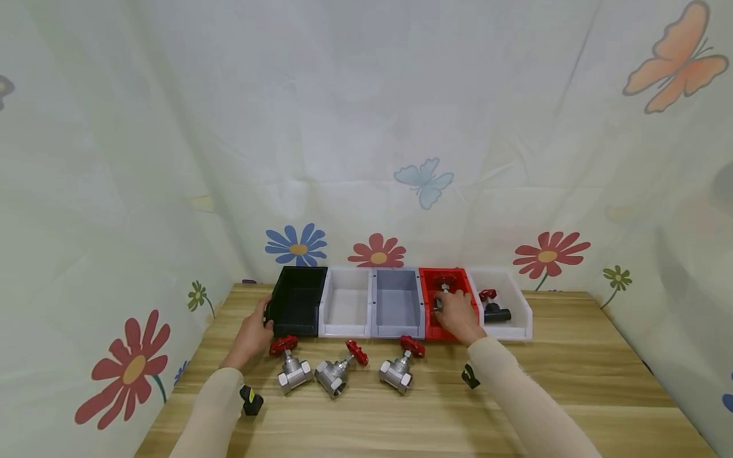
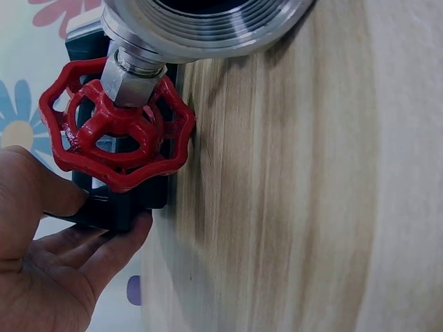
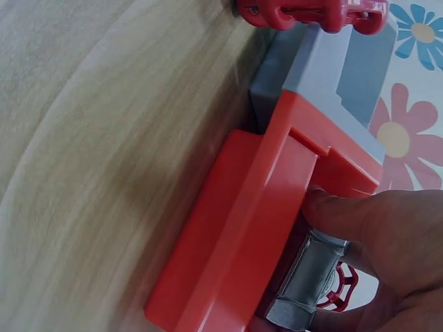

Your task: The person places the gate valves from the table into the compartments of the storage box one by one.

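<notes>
My left hand grips the outer left wall of a black bin, thumb on its edge and fingers along the outside in the left wrist view. Inside the red bin, my right hand holds a silver valve with a red handwheel. The right wrist view shows its metal body between thumb and fingers, low in the bin; part of it is hidden by the hand. In the left wrist view, another valve's red handwheel overlaps the black bin.
Between the black and red bins stand a white bin and a grey bin. A right-end white bin holds a black valve with a red handwheel. Three silver valves lie in front of the bins. A patterned curtain hangs behind.
</notes>
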`<state>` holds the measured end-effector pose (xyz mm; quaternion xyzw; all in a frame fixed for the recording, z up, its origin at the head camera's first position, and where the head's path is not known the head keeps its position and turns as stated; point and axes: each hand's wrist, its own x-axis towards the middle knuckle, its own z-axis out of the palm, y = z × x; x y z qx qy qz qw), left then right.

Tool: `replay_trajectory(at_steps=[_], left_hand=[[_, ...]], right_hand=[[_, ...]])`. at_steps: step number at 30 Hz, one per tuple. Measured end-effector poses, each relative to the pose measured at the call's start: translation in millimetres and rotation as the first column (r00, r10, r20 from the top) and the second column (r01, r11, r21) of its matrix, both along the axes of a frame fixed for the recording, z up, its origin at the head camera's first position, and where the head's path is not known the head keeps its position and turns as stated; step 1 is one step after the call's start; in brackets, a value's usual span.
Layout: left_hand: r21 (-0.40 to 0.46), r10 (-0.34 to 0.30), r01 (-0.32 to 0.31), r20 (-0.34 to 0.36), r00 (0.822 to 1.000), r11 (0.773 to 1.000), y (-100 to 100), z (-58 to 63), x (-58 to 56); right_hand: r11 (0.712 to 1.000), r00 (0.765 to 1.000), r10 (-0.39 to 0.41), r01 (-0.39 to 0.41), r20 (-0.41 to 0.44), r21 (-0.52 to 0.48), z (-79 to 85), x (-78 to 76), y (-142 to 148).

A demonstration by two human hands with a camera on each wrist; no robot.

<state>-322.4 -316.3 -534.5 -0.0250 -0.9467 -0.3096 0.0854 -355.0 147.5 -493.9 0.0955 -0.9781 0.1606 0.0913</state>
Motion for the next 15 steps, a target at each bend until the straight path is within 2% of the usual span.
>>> replay_trajectory(at_steps=[15], left_hand=[[0.013, 0.004, -0.004, -0.002, 1.000, 1.000, 1.2, 1.6, 2.9]], right_hand=[[1.000, 0.997, -0.021, 0.021, 0.071, 0.001, -8.4, -4.7, -0.7]])
